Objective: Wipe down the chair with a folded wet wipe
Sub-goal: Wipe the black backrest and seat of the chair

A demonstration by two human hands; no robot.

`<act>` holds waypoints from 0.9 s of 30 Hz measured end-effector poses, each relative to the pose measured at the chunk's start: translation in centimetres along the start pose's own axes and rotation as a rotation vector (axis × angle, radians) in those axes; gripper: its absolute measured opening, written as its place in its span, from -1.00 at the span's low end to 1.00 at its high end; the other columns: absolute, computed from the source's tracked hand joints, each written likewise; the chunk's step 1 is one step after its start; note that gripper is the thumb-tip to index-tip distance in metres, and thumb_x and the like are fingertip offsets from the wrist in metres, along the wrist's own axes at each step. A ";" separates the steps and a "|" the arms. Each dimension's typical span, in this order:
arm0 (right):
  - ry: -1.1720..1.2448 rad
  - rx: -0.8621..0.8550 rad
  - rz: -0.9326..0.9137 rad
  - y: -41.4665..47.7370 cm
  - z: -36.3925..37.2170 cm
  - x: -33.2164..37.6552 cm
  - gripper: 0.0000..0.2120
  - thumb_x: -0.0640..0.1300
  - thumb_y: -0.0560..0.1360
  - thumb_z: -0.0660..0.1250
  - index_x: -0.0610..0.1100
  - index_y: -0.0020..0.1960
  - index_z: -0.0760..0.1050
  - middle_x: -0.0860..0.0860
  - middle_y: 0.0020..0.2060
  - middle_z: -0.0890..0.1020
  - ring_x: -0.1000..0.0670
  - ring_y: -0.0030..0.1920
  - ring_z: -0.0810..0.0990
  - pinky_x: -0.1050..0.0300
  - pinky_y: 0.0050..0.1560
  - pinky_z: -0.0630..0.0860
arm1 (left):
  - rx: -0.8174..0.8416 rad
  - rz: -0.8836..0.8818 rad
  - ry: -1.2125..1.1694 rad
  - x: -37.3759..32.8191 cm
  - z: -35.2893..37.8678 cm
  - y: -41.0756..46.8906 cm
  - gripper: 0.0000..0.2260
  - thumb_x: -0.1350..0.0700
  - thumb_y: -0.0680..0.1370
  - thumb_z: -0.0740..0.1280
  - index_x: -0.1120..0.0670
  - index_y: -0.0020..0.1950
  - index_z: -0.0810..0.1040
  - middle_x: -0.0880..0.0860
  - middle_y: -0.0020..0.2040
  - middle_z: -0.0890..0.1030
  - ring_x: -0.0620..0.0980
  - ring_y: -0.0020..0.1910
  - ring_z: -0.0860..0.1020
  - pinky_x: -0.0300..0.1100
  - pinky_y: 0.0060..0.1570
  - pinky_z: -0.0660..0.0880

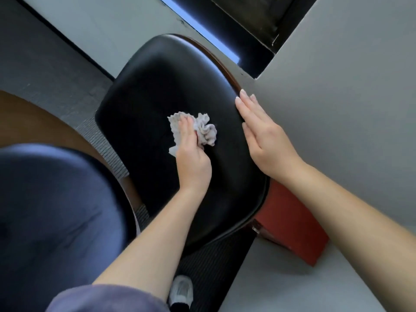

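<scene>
Grey carpet and pale grey panels fill the frame, with a strip of blue light [198, 28] running across the upper middle. At centre stands the chair [157, 86], seen from above: a glossy black padded seat with a thin brown rim, its long axis slanting from the lower right of the frame up toward the upper left.

From my remote view, the left hand [192, 154] reaches up from the lower middle and grips the wet wipe [206, 130], fingers curled over it and pressing it to the seat. The wipe looks bunched and crumpled rather than neatly folded, and most of its bulk sticks out to the right of the fingers. It sits near the middle of the seat.

The right hand [263, 136] lies flat with straight fingers on the seat's right rim, holding nothing; I judge that it steadies the chair.

Bare black seat stretches from the wipe toward the upper left and down toward the lower middle, so I judge the next stroke would run along that slant. The left hand is the nearer one to both stretches.

A reddish-brown box [290, 221] sits at the lower right, partly under the seat's edge.
</scene>
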State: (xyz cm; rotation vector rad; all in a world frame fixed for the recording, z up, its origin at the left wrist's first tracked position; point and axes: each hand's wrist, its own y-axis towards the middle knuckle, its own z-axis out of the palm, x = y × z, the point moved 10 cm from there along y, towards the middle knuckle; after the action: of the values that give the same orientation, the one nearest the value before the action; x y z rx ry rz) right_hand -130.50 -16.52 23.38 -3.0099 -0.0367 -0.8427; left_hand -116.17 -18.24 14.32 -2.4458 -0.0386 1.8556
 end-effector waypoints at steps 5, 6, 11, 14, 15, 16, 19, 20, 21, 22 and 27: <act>0.061 -0.012 0.029 -3.1 0.0 -0.3 -0.52 -0.30 0.64 0.07 -0.14 0.54 0.15 0.14 0.49 0.10 0.06 0.55 0.01 0.51 0.39 -0.08 | 0.162 0.122 0.026 -1.7 1.7 -7.8 -0.52 0.38 0.61 0.08 0.21 0.55 0.20 0.10 0.56 0.22 -0.10 0.56 0.12 -0.28 0.51 0.04; 0.071 -0.014 0.041 -3.6 0.1 -0.3 -0.52 -0.31 0.64 0.07 -0.15 0.54 0.15 0.12 0.50 0.11 0.05 0.55 0.01 0.48 0.40 -0.08 | 0.198 0.146 0.030 -1.9 1.9 -9.7 -0.50 0.39 0.61 0.08 0.20 0.55 0.20 0.09 0.57 0.21 -0.10 0.57 0.10 -0.24 0.52 0.05; 0.161 -0.010 0.093 -7.3 0.4 -0.4 -0.52 -0.34 0.63 0.07 -0.15 0.53 0.17 0.10 0.51 0.12 0.08 0.55 0.02 0.40 0.45 -0.05 | 0.309 0.369 0.199 -3.5 2.8 -15.1 -0.52 0.34 0.59 0.03 0.25 0.53 0.23 0.05 0.57 0.13 -0.03 0.58 0.07 -0.12 0.54 0.06; 0.374 -0.092 0.206 -9.4 0.0 -2.0 -0.54 -0.38 0.61 0.07 -0.17 0.48 0.29 0.13 0.46 0.21 0.17 0.50 0.15 0.36 0.46 0.07 | 0.366 0.548 0.282 -5.4 3.4 -13.1 -0.55 0.32 0.60 0.03 0.31 0.50 0.26 0.16 0.55 0.17 0.10 0.57 0.12 0.02 0.53 0.12; 0.456 -0.142 0.275 -10.1 -0.1 -2.9 -0.56 -0.39 0.61 0.07 -0.17 0.47 0.31 0.10 0.46 0.26 0.18 0.47 0.21 0.32 0.47 0.11 | 0.380 0.622 0.311 -6.1 3.8 -12.2 -0.56 0.34 0.60 0.05 0.32 0.49 0.27 0.21 0.54 0.20 0.15 0.56 0.14 0.06 0.52 0.15; 0.540 -0.197 0.359 -11.0 0.0 -4.0 -0.57 -0.38 0.62 0.07 -0.17 0.46 0.32 0.07 0.45 0.31 0.16 0.45 0.28 0.25 0.47 0.17 | 0.395 0.699 0.344 -6.7 4.1 -11.5 -0.57 0.37 0.60 0.07 0.33 0.49 0.28 0.25 0.53 0.23 0.18 0.55 0.16 0.10 0.51 0.17; 0.746 -0.337 0.595 -14.5 1.2 -6.8 -0.60 -0.32 0.65 0.04 -0.14 0.46 0.32 0.09 0.36 0.42 0.11 0.34 0.45 0.03 0.37 0.40 | 0.491 0.943 0.462 -7.2 4.7 -11.6 -0.53 0.44 0.57 0.07 0.32 0.49 0.29 0.25 0.52 0.26 0.21 0.54 0.17 0.14 0.49 0.18; 0.799 -0.363 0.651 -15.6 1.8 -7.4 -0.61 -0.30 0.66 0.03 -0.14 0.46 0.32 0.09 0.35 0.44 0.10 0.32 0.48 0.01 0.34 0.44 | 0.537 1.028 0.499 -7.0 4.8 -12.0 -0.52 0.44 0.56 0.06 0.29 0.50 0.28 0.23 0.52 0.26 0.20 0.54 0.16 0.12 0.51 0.16; 0.866 -0.386 0.699 -16.6 2.6 -7.7 -0.62 -0.28 0.67 0.03 -0.13 0.45 0.34 0.06 0.35 0.46 0.09 0.30 0.50 0.00 0.32 0.46 | 0.583 1.106 0.532 -6.7 4.7 -12.4 -0.51 0.43 0.56 0.04 0.27 0.51 0.27 0.21 0.53 0.25 0.17 0.54 0.15 0.09 0.52 0.13; 0.938 -0.411 0.737 -17.4 3.4 -7.9 -0.64 -0.26 0.67 0.04 -0.13 0.43 0.36 0.03 0.34 0.48 0.07 0.28 0.52 -0.02 0.30 0.47 | 0.623 1.172 0.562 -6.5 4.7 -12.8 -0.49 0.42 0.56 0.03 0.25 0.52 0.25 0.18 0.54 0.24 0.15 0.55 0.13 0.06 0.54 0.09; 1.019 -0.567 0.814 -20.0 5.4 -7.1 -0.73 -0.23 0.66 0.09 -0.03 0.16 0.54 -0.01 0.15 0.64 0.02 0.12 0.64 -0.03 0.18 0.55 | 0.749 1.269 0.576 -6.7 4.4 -12.5 -0.52 0.35 0.58 0.01 0.22 0.52 0.28 0.15 0.54 0.26 0.13 0.55 0.16 0.01 0.53 0.12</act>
State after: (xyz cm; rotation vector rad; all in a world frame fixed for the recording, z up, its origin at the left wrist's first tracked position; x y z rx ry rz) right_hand -134.28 3.49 15.27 -2.1061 1.4653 -2.2600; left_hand -121.92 -6.01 20.53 -2.3056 2.1320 0.7879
